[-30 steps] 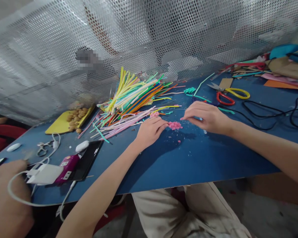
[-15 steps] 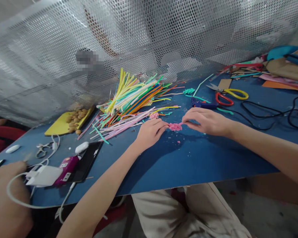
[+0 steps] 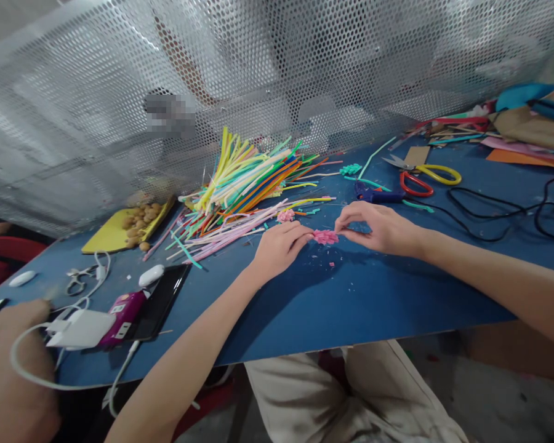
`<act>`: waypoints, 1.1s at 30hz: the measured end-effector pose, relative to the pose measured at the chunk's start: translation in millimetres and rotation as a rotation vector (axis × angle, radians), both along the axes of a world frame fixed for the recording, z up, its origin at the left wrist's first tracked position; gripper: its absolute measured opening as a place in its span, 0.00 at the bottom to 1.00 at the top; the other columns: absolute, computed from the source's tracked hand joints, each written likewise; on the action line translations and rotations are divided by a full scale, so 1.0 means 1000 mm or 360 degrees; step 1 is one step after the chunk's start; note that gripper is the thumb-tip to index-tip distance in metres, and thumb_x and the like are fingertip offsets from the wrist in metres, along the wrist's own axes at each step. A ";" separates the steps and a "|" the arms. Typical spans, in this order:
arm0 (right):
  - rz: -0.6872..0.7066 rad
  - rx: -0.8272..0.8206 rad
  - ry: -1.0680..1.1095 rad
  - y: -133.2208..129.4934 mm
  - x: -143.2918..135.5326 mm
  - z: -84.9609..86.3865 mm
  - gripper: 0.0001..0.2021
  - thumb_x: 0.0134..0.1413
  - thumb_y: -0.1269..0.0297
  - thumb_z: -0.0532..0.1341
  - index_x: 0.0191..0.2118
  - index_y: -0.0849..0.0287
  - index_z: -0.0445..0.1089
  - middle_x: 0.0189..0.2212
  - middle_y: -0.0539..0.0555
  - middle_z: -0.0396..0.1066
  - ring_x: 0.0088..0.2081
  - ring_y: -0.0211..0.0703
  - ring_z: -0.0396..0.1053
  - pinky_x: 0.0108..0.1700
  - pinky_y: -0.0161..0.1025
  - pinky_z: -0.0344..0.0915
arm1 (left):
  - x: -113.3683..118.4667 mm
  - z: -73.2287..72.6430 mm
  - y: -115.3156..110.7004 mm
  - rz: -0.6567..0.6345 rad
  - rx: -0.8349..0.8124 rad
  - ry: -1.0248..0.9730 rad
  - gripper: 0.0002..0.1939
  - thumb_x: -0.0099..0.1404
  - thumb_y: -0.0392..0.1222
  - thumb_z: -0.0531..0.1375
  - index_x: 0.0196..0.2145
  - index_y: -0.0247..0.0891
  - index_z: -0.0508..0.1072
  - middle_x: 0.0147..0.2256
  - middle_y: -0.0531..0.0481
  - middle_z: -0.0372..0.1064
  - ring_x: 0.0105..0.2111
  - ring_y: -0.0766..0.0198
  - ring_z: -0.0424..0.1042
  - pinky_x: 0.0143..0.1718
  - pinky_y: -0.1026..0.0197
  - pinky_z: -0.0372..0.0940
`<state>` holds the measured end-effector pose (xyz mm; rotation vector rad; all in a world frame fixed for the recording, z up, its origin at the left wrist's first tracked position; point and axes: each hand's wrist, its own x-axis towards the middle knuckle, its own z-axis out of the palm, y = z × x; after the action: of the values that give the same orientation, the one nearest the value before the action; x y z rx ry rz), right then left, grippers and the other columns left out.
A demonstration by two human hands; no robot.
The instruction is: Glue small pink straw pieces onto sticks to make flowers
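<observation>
Left hand: the left hand (image 3: 279, 249) pinches the left end of the pink cluster (image 3: 325, 237) between thumb and finger.
Right hand: the right hand (image 3: 373, 227) curls in from the other side, thumb and forefinger tips drawn close at the cluster's right end; whether they grip it or only touch it, I cannot tell.
Pink cluster: between the two hands, above the near part of the blue surface (image 3: 305, 307), its long axis running left to right, roughly along the line from one set of fingertips to the other; both hands are close, the left the surer hold.
Under the hands: a pink scrap (image 3: 331, 264) and pale crumbs.
Beyond the left hand: a paler pink cluster (image 3: 285, 215), lilac strips (image 3: 226, 232) and a heaped bundle of coloured strips (image 3: 253, 175).
Beyond the right hand: a dark blue glue gun (image 3: 378, 194), scissors (image 3: 410, 167) with one red and one yellow handle, and a teal cluster (image 3: 350, 170).
Far left: a dark phone (image 3: 166, 301), a purple power block (image 3: 122, 315), brown balls (image 3: 141, 221) on a yellow sheet (image 3: 104, 232), and a co-worker's arm (image 3: 18, 357).
Back edge: a perforated metal screen (image 3: 268, 74).
</observation>
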<state>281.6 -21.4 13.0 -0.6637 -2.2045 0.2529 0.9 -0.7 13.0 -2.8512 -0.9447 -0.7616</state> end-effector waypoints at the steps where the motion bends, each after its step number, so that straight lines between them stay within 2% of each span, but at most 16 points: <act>1: 0.0000 -0.0047 0.0030 0.000 0.000 -0.001 0.09 0.66 0.66 0.61 0.50 0.54 0.64 0.42 0.54 0.78 0.43 0.44 0.79 0.47 0.42 0.75 | 0.000 0.000 0.000 0.0001 -0.0012 -0.0013 0.15 0.79 0.47 0.52 0.44 0.39 0.77 0.38 0.50 0.78 0.38 0.65 0.75 0.41 0.63 0.66; 9: 0.0005 -0.0210 0.0191 0.000 -0.003 -0.002 0.10 0.65 0.65 0.62 0.48 0.53 0.61 0.40 0.53 0.77 0.40 0.43 0.77 0.46 0.42 0.74 | 0.002 0.003 -0.003 -0.0004 0.0001 -0.0039 0.16 0.79 0.47 0.52 0.43 0.38 0.77 0.37 0.49 0.78 0.37 0.65 0.75 0.40 0.63 0.66; 15: 0.0012 -0.0230 0.0185 -0.001 -0.005 -0.003 0.11 0.65 0.64 0.62 0.49 0.53 0.61 0.40 0.53 0.76 0.40 0.42 0.76 0.45 0.42 0.73 | 0.001 0.002 -0.001 0.0035 -0.0016 -0.0010 0.17 0.79 0.48 0.51 0.44 0.39 0.77 0.38 0.49 0.77 0.38 0.65 0.75 0.41 0.63 0.66; 24: -0.0076 -0.0186 0.0187 0.001 -0.002 -0.002 0.19 0.61 0.65 0.63 0.55 0.53 0.61 0.41 0.53 0.78 0.39 0.45 0.75 0.47 0.45 0.72 | 0.001 0.003 -0.002 0.0064 -0.0056 -0.0053 0.17 0.79 0.48 0.50 0.44 0.39 0.76 0.39 0.49 0.78 0.39 0.64 0.76 0.43 0.63 0.67; 28: -0.0096 -0.0282 0.0121 0.001 -0.003 -0.003 0.21 0.59 0.62 0.66 0.55 0.53 0.61 0.40 0.53 0.80 0.37 0.45 0.76 0.42 0.42 0.71 | 0.001 0.003 -0.003 0.0092 -0.0099 -0.0050 0.17 0.79 0.48 0.50 0.45 0.39 0.77 0.40 0.48 0.78 0.40 0.64 0.76 0.44 0.62 0.68; 31: -0.0116 -0.0332 0.0121 0.000 -0.005 -0.004 0.19 0.62 0.60 0.65 0.54 0.54 0.62 0.38 0.53 0.81 0.38 0.45 0.78 0.34 0.38 0.69 | 0.001 0.003 -0.003 0.0085 -0.0099 -0.0055 0.17 0.79 0.48 0.50 0.45 0.39 0.77 0.39 0.48 0.78 0.40 0.63 0.76 0.44 0.62 0.68; 33: -0.0134 -0.0307 0.0159 0.001 -0.006 -0.004 0.16 0.64 0.59 0.64 0.54 0.54 0.62 0.37 0.53 0.80 0.37 0.45 0.78 0.34 0.38 0.69 | 0.001 0.002 -0.002 0.0078 -0.0089 -0.0056 0.17 0.79 0.48 0.50 0.44 0.39 0.77 0.39 0.48 0.78 0.40 0.63 0.76 0.44 0.62 0.68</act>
<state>275.6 -20.8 9.1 -0.8289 -2.0680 0.4497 1.5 -2.9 15.4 -2.8594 -1.0526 -0.7955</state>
